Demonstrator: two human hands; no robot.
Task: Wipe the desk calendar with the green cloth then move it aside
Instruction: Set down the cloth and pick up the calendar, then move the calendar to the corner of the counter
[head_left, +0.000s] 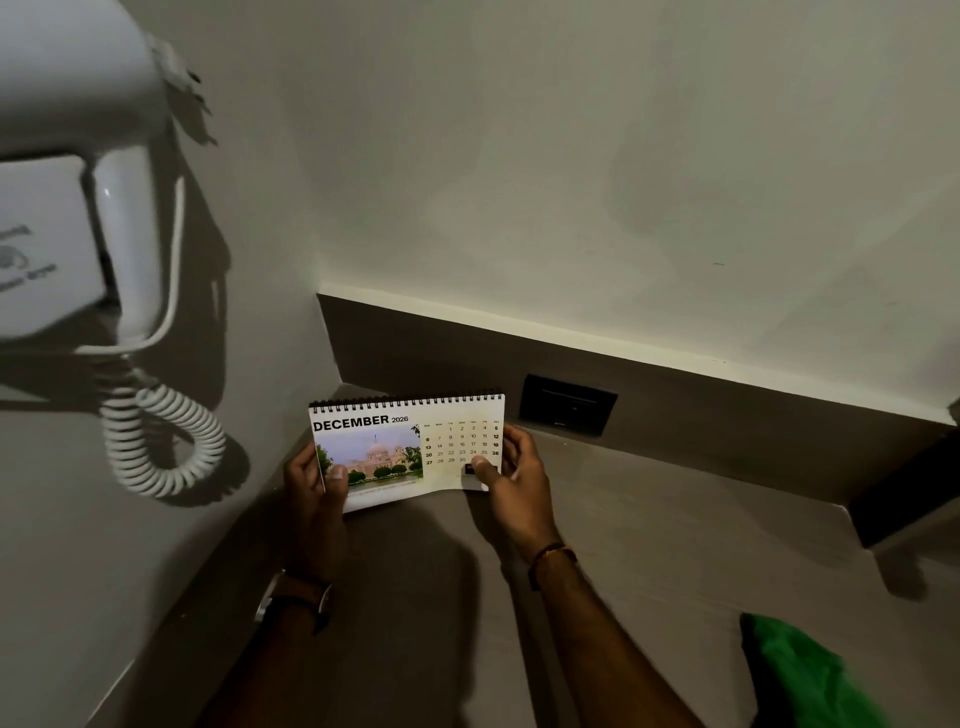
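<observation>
The desk calendar (400, 441) is a white spiral-bound one showing December 2026 with a picture of a building. It is held upright near the back corner of the brown counter (649, 545). My left hand (317, 499) grips its lower left edge, thumb on the picture. My right hand (514, 478) grips its lower right corner, thumb on the page. The green cloth (800, 675) lies crumpled on the counter at the lower right, away from both hands.
A white wall-mounted hair dryer (104, 171) with a coiled cord (161, 441) hangs on the left wall, close to the calendar. A black socket plate (569, 410) sits in the brown backsplash behind the calendar. A dark block (909, 493) stands at the right.
</observation>
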